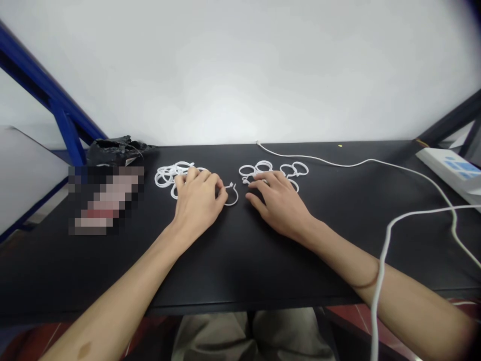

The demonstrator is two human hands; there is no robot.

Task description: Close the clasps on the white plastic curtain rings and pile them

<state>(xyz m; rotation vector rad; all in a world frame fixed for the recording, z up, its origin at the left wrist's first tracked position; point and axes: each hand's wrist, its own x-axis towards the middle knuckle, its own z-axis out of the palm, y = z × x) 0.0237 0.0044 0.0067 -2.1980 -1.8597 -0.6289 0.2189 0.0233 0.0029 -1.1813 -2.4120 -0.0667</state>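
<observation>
My left hand point(199, 198) pinches a thin white plastic ring point(236, 196) between thumb and fingertips. Its two ends stand apart at the top, close to the black tabletop. Under and behind the same hand lies a pile of white plastic rings point(164, 176), partly hidden by my fingers. My right hand point(276, 200) rests palm down to the right, fingers spread and thumb apart, over a second group of white rings point(263, 165). Whether its fingertips touch a ring beneath them is hard to see.
A black plastic bag point(112, 149) and a pixelated patch are at the left. A white cable point(319, 159) runs across the black table point(240, 271) and over my right forearm. At the right edge sits a white box point(451, 168). Blue frame bars point(62, 120) slant down on the left.
</observation>
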